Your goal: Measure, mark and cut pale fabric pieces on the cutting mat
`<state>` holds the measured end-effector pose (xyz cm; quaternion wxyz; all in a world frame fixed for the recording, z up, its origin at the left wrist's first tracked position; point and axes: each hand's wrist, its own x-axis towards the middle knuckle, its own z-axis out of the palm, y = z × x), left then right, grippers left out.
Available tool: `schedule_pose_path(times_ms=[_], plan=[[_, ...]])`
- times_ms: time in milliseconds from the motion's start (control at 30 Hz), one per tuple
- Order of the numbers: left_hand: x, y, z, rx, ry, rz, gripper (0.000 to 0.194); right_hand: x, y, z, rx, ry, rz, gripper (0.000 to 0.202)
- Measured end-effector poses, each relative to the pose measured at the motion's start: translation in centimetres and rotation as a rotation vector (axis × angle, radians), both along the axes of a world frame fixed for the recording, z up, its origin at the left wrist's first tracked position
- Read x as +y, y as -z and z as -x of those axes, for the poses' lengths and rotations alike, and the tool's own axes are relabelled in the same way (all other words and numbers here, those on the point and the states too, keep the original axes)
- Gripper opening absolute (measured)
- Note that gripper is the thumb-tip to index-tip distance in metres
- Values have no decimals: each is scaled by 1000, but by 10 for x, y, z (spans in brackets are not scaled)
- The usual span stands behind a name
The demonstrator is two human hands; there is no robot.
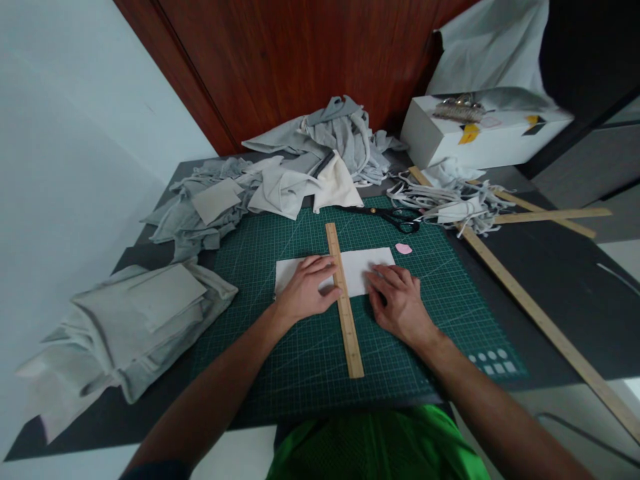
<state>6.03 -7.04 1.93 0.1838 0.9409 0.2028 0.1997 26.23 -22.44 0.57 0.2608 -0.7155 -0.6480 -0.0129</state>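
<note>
A white rectangular piece, cloth or paper, lies flat on a green cutting mat. Across it, slightly tilted, runs a wooden ruler. My left hand rests on the left part of the piece, its outstretched fingers and thumb touching the ruler's edge. On the right part, my right hand has bent fingers with the tips at the white surface; thumb and fingers are apart, and no tool shows in it. A small pink piece sits just beyond that hand.
Black scissors lie at the mat's back edge. Grey cloth is heaped behind, and folded cloth lies left. Right are a tangle of straps, a long wooden ruler and a white box.
</note>
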Motion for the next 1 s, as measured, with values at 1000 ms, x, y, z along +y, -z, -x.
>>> schedule_pose_path(times_ms=[1000], plan=[[0, 2, -2, 9, 5, -23, 40, 0, -3, -2, 31, 5, 33, 33]])
